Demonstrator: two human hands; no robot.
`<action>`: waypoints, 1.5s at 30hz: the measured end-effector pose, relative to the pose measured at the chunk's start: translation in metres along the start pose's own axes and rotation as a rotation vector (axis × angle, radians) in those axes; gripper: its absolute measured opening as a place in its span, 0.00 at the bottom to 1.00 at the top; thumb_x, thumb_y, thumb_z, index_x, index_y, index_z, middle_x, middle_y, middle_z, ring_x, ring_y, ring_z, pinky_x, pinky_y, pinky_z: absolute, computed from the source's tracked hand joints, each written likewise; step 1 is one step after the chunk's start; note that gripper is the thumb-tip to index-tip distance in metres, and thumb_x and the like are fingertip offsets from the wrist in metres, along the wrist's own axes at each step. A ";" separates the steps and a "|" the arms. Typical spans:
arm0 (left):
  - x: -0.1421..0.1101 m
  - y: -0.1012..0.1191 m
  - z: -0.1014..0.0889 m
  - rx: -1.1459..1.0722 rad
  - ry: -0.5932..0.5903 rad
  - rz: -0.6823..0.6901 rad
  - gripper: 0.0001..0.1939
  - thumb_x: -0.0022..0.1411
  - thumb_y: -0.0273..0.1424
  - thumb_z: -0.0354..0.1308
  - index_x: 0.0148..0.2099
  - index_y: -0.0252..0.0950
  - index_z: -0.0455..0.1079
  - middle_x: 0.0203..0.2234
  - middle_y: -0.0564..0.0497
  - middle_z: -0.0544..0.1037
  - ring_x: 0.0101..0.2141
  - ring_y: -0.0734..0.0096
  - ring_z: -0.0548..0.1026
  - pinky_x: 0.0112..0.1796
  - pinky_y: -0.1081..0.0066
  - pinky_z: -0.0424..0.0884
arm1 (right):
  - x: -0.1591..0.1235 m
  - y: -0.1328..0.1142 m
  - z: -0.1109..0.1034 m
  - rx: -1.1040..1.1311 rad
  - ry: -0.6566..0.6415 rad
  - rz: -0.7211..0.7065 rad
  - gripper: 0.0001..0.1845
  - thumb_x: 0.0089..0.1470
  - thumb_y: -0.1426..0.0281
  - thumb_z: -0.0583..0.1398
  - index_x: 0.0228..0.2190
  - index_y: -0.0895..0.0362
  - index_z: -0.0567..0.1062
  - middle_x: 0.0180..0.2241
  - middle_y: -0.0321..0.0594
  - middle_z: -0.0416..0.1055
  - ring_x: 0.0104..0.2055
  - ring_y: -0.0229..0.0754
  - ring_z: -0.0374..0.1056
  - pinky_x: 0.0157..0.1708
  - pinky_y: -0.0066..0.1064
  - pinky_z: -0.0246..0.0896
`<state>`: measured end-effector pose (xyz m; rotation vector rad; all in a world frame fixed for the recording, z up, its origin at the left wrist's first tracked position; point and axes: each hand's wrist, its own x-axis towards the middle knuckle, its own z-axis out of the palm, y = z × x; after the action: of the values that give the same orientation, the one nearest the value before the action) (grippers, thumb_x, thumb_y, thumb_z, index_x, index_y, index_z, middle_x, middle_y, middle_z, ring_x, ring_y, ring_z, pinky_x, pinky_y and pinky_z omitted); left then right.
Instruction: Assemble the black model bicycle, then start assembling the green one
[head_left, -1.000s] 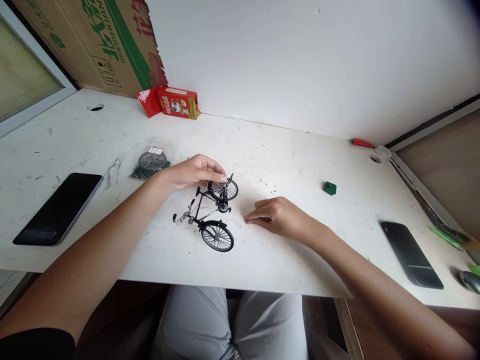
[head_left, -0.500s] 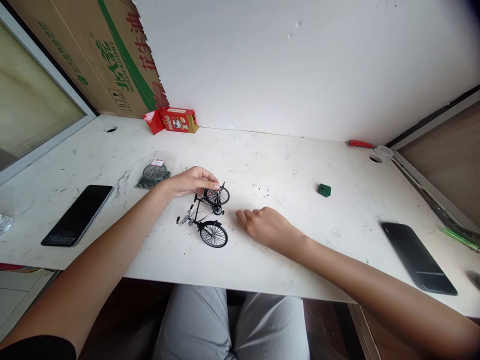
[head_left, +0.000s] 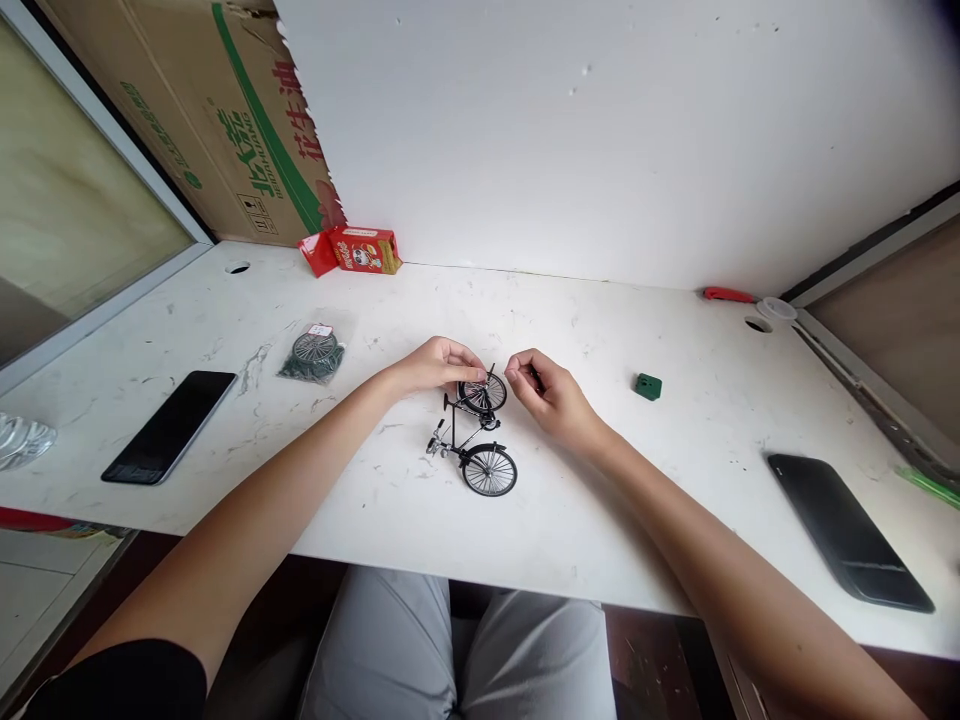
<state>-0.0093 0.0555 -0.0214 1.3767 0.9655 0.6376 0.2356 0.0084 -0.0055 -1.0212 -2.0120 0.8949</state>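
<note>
A small black model bicycle (head_left: 475, 438) stands on the white table (head_left: 675, 470) in front of me. My left hand (head_left: 435, 364) has its fingers closed on the bicycle's far wheel. My right hand (head_left: 546, 394) hovers just right of that wheel, thumb and forefinger pinched on a tiny dark part too small to name. The near wheel rests on the table, with the handlebars pointing left.
A clear bag of green parts with a spare wheel (head_left: 313, 354) lies to the left, and a black phone (head_left: 170, 425) beyond it. A green block (head_left: 647, 386), a second dark phone (head_left: 849, 528), a red carton (head_left: 364, 250) and a cardboard box (head_left: 225, 120) are also around.
My right hand has lifted off the table and moved up to the bicycle's far wheel, now pinching a small part. The left hand keeps its hold on the wheel.
</note>
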 end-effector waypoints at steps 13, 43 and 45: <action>-0.009 -0.008 0.026 -0.075 -0.010 0.053 0.15 0.55 0.34 0.75 0.41 0.29 0.80 0.30 0.46 0.83 0.30 0.73 0.79 0.35 0.72 0.74 | -0.011 0.021 0.013 -0.046 -0.050 -0.068 0.09 0.72 0.63 0.56 0.42 0.55 0.72 0.36 0.38 0.64 0.33 0.38 0.60 0.33 0.32 0.58; -0.008 -0.014 0.021 -0.117 -0.080 0.096 0.10 0.59 0.31 0.73 0.40 0.30 0.79 0.30 0.48 0.83 0.29 0.74 0.80 0.34 0.74 0.76 | -0.019 0.028 0.018 0.041 -0.055 -0.015 0.06 0.72 0.64 0.58 0.44 0.52 0.73 0.33 0.34 0.63 0.31 0.37 0.57 0.32 0.32 0.56; -0.008 -0.015 0.020 -0.125 -0.086 0.096 0.10 0.60 0.31 0.73 0.40 0.30 0.79 0.30 0.48 0.83 0.30 0.74 0.80 0.35 0.73 0.77 | -0.019 0.028 0.018 0.044 -0.058 -0.013 0.06 0.72 0.64 0.58 0.45 0.51 0.73 0.32 0.34 0.63 0.31 0.37 0.57 0.33 0.33 0.56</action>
<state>0.0018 0.0363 -0.0359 1.3346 0.7813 0.6935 0.2403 0.0001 -0.0430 -0.9675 -2.0352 0.9677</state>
